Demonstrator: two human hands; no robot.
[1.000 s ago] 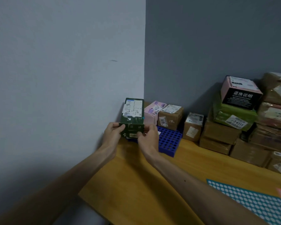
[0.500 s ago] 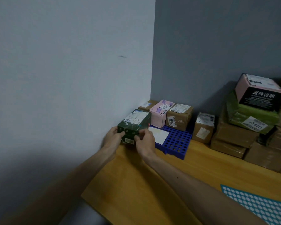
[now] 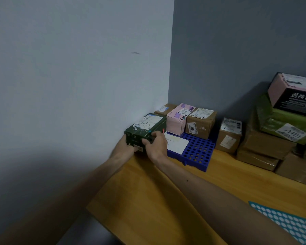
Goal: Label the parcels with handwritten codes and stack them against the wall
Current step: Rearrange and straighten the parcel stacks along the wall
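Note:
A dark green parcel (image 3: 146,129) with a white shipping label on top lies flat at the table's left edge, close against the pale wall (image 3: 78,85). My left hand (image 3: 123,147) grips its near left end. My right hand (image 3: 156,145) grips its near right corner, fingers curled over the top edge. Behind it stand a brown parcel (image 3: 163,108), a pink parcel (image 3: 179,119) and a brown parcel (image 3: 200,123) with a 1011 sticker, in the corner by the grey wall.
A blue perforated rack (image 3: 196,152) with a white sheet of paper (image 3: 177,144) on it sits right of my hands. A small brown box (image 3: 229,137) and a tall pile of brown, green and pink parcels (image 3: 281,135) fill the right. A teal dotted mat (image 3: 288,221) lies near right on the wooden table (image 3: 148,200).
Both hands have tipped the green parcel from upright to flat and lowered it to the table against the left wall. The view has shifted left.

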